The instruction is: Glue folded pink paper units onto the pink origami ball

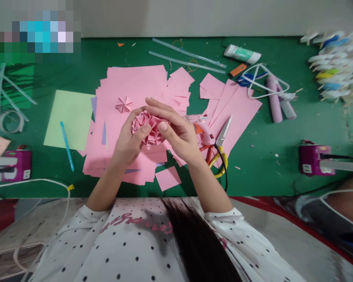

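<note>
Between my palms is a round pink folded-paper ball (151, 131) made of many pleated pieces. My left hand (131, 137) cups its left side, with the thumb pressed on its front. My right hand (179, 131) wraps its right side and top, fingers arched over and thumb on the folds. Under both hands lies a stack of pink paper sheets (135, 80). A small folded pink paper piece (124, 104) rests on the stack just beyond my left hand. A pink glue gun (204, 131) lies right of my right hand, partly hidden by it.
Scissors (223, 135) with yellow and red handles lie on pink paper strips (244, 103). A green sheet (70, 113) and a blue pen (66, 147) are at left. Clear glue sticks (185, 51) lie at the back. Purple power sockets (314, 160) stand at both sides, trailing cords.
</note>
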The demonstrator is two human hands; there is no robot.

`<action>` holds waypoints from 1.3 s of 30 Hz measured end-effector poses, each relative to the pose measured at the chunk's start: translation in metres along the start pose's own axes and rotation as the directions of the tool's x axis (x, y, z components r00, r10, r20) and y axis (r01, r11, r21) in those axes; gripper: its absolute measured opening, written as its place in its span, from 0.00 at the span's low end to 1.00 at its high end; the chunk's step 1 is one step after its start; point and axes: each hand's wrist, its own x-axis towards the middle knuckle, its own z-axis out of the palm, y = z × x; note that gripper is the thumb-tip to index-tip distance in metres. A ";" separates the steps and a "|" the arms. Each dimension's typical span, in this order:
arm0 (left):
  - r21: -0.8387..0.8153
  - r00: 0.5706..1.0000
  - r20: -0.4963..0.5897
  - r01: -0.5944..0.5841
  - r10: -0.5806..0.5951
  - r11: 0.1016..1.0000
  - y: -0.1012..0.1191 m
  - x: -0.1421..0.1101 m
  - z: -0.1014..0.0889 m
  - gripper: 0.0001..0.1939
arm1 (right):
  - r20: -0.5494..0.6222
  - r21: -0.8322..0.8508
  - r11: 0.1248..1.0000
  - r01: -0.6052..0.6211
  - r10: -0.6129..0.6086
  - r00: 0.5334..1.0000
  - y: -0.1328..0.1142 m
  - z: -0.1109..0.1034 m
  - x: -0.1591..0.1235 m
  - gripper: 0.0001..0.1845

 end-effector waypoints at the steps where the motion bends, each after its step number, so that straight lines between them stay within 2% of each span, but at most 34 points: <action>1: 0.026 1.000 0.000 -0.008 0.008 1.000 -0.001 -0.001 -0.001 0.28 | -0.010 0.018 1.000 -0.008 0.008 1.000 0.000 0.001 0.000 0.22; 4: 0.119 1.000 -0.009 -0.026 0.027 0.993 -0.004 -0.002 -0.002 0.31 | -0.041 0.062 0.997 -0.035 0.037 0.998 0.000 0.004 -0.001 0.21; 8: 0.183 0.996 -0.082 -0.011 0.026 0.983 0.002 -0.003 0.006 0.29 | -0.073 0.080 0.995 -0.057 0.063 0.995 -0.002 0.009 -0.003 0.22; 11: 0.109 0.991 -0.121 0.065 -0.052 0.992 0.010 -0.001 0.013 0.27 | -0.072 0.064 0.990 -0.128 0.133 0.989 -0.008 0.007 -0.002 0.27; 14: -0.049 0.979 -0.098 0.177 -0.181 0.983 0.011 0.003 0.013 0.23 | -0.061 0.048 0.969 -0.241 0.244 0.968 -0.016 -0.003 -0.001 0.33; 15: -0.091 0.972 -0.087 0.210 -0.217 0.974 0.010 0.005 0.013 0.23 | -0.084 0.044 0.972 -0.230 0.233 0.969 -0.018 -0.008 0.000 0.32; 17: -0.141 0.961 -0.071 0.257 -0.268 0.956 0.009 0.006 0.012 0.22 | -0.134 0.035 0.991 -0.132 0.135 0.982 -0.021 -0.015 0.002 0.28; 19: -0.167 0.953 -0.052 0.288 -0.300 0.943 0.009 0.006 0.014 0.21 | -0.102 -0.007 0.999 -0.050 0.049 0.994 -0.021 -0.019 0.005 0.25; 23: -0.232 0.940 -0.042 0.322 -0.340 0.918 0.013 0.004 0.022 0.22 | 0.042 -0.079 0.997 -0.008 0.012 0.999 -0.014 -0.012 0.009 0.28; 29: -0.186 0.943 -0.026 0.321 -0.332 0.929 0.011 0.005 0.018 0.22 | 0.035 -0.087 0.995 0.038 -0.035 0.999 -0.004 -0.001 0.006 0.27; 32: -0.163 0.953 0.016 0.301 -0.302 0.940 0.007 0.007 0.013 0.25 | -0.031 -0.092 0.996 -0.008 0.005 0.999 -0.005 0.000 0.006 0.27; 34: -0.167 0.964 0.041 0.265 -0.262 0.950 0.005 0.008 0.012 0.28 | -0.163 -0.089 0.994 -0.066 0.051 0.985 -0.006 0.000 0.006 0.27; 36: -0.151 0.975 0.048 0.224 -0.219 0.963 0.006 0.008 0.014 0.30 | -0.298 -0.078 0.989 -0.125 0.097 0.950 -0.006 0.001 0.005 0.26; 38: -0.100 0.980 0.056 0.196 -0.191 0.975 0.007 0.007 0.016 0.32 | -0.325 -0.043 0.983 -0.179 0.156 0.933 -0.006 0.001 0.003 0.27; 39: -0.072 0.981 0.059 0.191 -0.187 0.979 0.008 0.007 0.016 0.32 | -0.295 -0.013 0.980 -0.197 0.184 0.937 -0.005 0.001 0.002 0.28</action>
